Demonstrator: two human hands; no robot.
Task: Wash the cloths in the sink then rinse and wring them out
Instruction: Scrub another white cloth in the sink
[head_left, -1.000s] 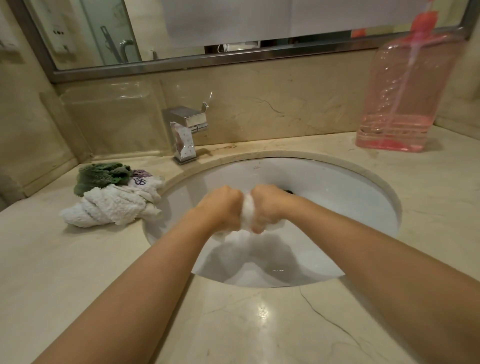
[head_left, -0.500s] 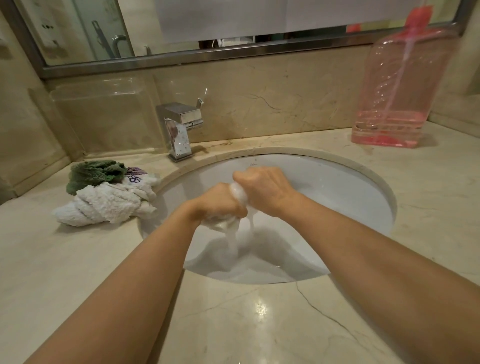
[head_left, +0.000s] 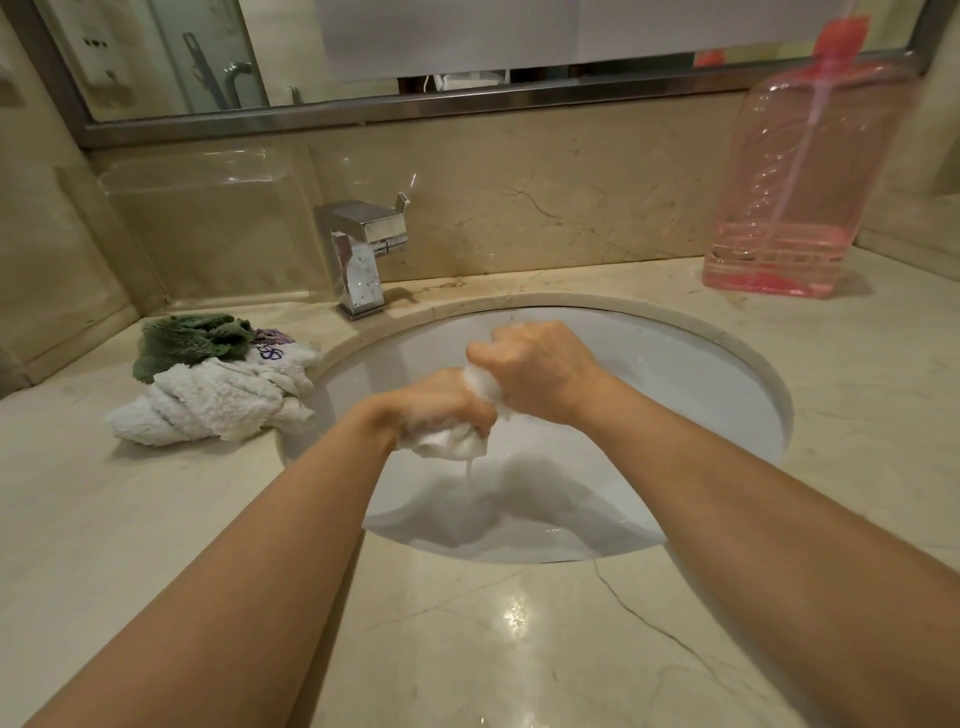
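Over the white oval sink (head_left: 727, 374) both my hands grip one small white cloth (head_left: 452, 441). My left hand (head_left: 441, 402) holds its lower, bunched end. My right hand (head_left: 535, 371) is fisted round the upper end, a little higher and farther back. The cloth is twisted tight between them and a thin stream of water runs from it into the basin. On the counter left of the sink lies a heap of cloths: a twisted white one (head_left: 208, 402), a green one (head_left: 192, 340) and a white one with purple print (head_left: 275, 353).
A square chrome tap (head_left: 363, 254) stands behind the sink at the left, with no water running. A large pink translucent pump bottle (head_left: 800, 171) stands at the back right. The beige marble counter (head_left: 493, 639) surrounds the basin, below a mirror.
My right hand has risen and turned over the left, twisting the cloth tighter; water now streams from it. The heap of cloths has not moved.
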